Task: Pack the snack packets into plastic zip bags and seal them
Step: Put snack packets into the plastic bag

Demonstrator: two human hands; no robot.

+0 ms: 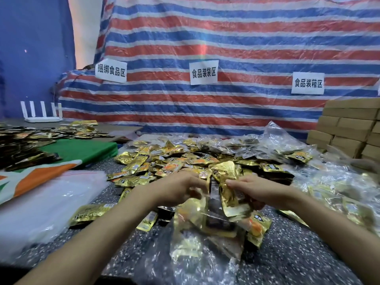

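In the head view both forearms reach forward from the lower corners and meet near the middle of the frame, wrists nearly level, the hands close together but not touching. The left hand has its fingers curled in toward the palm and grips the upper edge of a clear zip bag, though blur hides exactly how the fingertips sit on the plastic. The right hand pinches a bunch of gold snack packets between thumb and curled fingers; they stand nearly upright with their lower ends down in the bag's mouth. The bag hangs from the hands toward the near edge of the speckled worktop, with gold and dark packets already inside it. Just beyond the hands lies a wide heap of loose packets – it reaches almost to the knuckles. To the left a stack of empty clear bags sits near the left forearm; to the right, filled bags crowd in beside the right forearm. Bare worktop shows only between and under the forearms. Cardboard boxes are stacked at far right, against a striped tarp.
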